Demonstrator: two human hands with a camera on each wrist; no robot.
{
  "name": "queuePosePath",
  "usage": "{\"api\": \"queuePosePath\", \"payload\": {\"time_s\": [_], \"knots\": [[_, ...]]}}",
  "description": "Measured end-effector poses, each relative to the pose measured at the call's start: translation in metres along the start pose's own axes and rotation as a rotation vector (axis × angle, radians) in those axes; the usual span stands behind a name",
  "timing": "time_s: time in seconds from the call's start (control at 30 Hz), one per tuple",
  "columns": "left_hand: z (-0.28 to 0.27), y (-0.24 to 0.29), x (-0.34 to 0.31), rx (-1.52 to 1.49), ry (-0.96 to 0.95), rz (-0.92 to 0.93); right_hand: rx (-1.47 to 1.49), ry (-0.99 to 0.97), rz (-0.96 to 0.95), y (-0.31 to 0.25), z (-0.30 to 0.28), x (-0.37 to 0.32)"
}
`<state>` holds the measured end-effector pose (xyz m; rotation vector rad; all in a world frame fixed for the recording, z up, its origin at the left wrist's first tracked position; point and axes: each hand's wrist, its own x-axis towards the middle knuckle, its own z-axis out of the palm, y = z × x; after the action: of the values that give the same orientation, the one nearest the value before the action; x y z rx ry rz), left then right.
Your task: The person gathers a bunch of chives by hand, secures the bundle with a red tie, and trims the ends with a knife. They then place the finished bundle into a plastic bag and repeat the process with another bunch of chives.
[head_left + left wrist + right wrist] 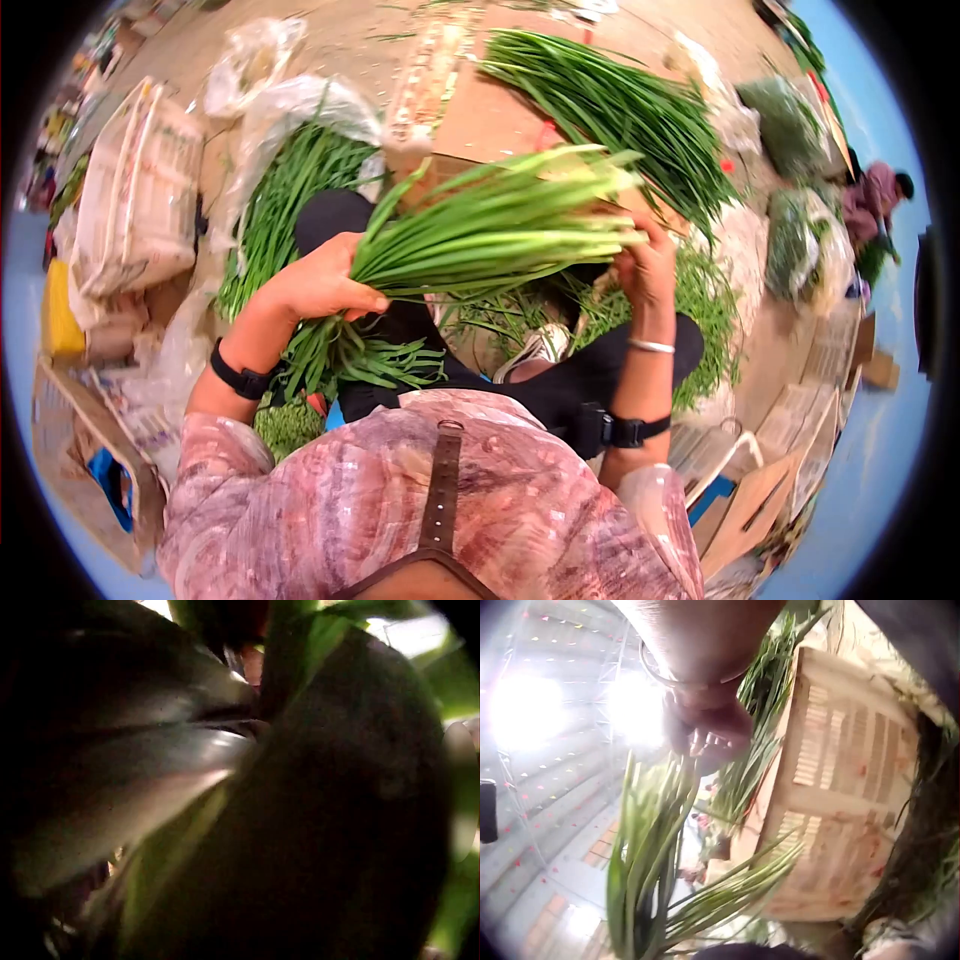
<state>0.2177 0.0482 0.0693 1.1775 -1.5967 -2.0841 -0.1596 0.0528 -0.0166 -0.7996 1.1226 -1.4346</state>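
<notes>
In the head view the left hand point(325, 280) grips a bunch of long green leafy stalks point(480, 230) around its leafy part, thumb on the near side. At the bunch's pale end, the right hand point(648, 258) pinches stalks with curled fingers. The right wrist view shows that hand point(709, 727) at the top of the held stalks point(649, 847), which spread into two groups below it. Dark, blurred shapes and green leaves point(176, 862) fill the left wrist view, where the left hand cannot be made out clearly.
A large green bunch point(620, 120) lies on cardboard point(500, 115) ahead. More greens point(290, 190) lie on plastic at the left, and loose trimmings point(700, 300) at the right. A white crate point(140, 190) stands far left; filled bags point(790, 130) stand right.
</notes>
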Motion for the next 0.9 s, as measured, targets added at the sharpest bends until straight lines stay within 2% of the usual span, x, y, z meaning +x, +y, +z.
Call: {"api": "queuePosePath", "payload": {"time_s": [0.07, 0.13, 0.17, 0.27, 0.3, 0.33, 0.4, 0.47, 0.53, 0.57, 0.6, 0.67, 0.73, 0.77, 0.8, 0.83, 0.87, 0.9], "knots": [[-0.006, -0.001, -0.009, 0.059, 0.009, -0.032, -0.44, 0.22, 0.084, 0.011, -0.04, 0.007], [-0.007, 0.005, -0.017, 0.226, 0.0, -0.073, -0.427, 0.187, 0.016, -0.006, -0.026, 0.006], [-0.01, -0.004, -0.02, 0.448, 0.0, 0.104, -0.383, 0.058, -0.105, -0.017, -0.012, 0.004], [-0.007, -0.024, -0.027, 0.59, 0.005, 0.095, -0.759, -0.198, -0.31, -0.043, 0.062, 0.01], [-0.007, -0.027, -0.03, 0.674, -0.019, 0.057, -0.876, -0.348, -0.436, -0.04, 0.086, 0.016], [-0.005, -0.025, -0.031, 0.67, -0.024, 0.055, -0.99, -0.501, -0.562, -0.034, 0.109, 0.023], [-0.001, -0.017, -0.036, 1.015, -0.061, -0.141, -1.18, -0.776, -0.514, -0.001, 0.151, 0.028], [0.0, -0.025, -0.042, 1.081, -0.046, -0.099, -1.258, -0.914, -0.876, 0.049, 0.165, 0.03], [0.002, -0.02, -0.049, 1.121, 0.089, 0.003, -1.209, -1.042, -0.832, 0.074, 0.159, 0.025], [0.004, -0.017, -0.053, 1.115, 0.084, 0.004, -1.175, -1.064, -0.695, 0.076, 0.152, 0.025], [0.005, -0.014, -0.057, 1.152, 0.152, 0.007, -1.098, -1.043, -0.664, 0.067, 0.146, 0.026], [0.003, -0.005, -0.063, 1.188, 0.212, 0.021, -1.099, -0.832, -0.68, 0.036, 0.13, 0.022], [-0.003, 0.0, -0.069, 1.484, 0.399, 0.168, -1.081, -0.498, -0.8, -0.004, 0.119, 0.01], [-0.008, -0.005, -0.071, 1.515, 0.509, 0.282, -1.075, -0.38, -0.832, -0.009, 0.109, 0.009], [-0.013, -0.012, -0.072, 1.515, 0.514, 0.284, -1.063, -0.265, -0.862, -0.013, 0.098, 0.01], [-0.018, -0.022, -0.073, 1.55, 0.565, 0.31, -1.033, -0.215, -0.677, 0.002, 0.078, 0.015], [-0.024, -0.032, -0.075, 1.587, 0.619, 0.336, -1.027, -0.219, -0.684, 0.019, 0.063, 0.019], [-0.029, -0.043, -0.078, 1.626, 0.599, 0.308, -1.0, -0.247, -0.331, 0.036, 0.049, 0.021]]}}
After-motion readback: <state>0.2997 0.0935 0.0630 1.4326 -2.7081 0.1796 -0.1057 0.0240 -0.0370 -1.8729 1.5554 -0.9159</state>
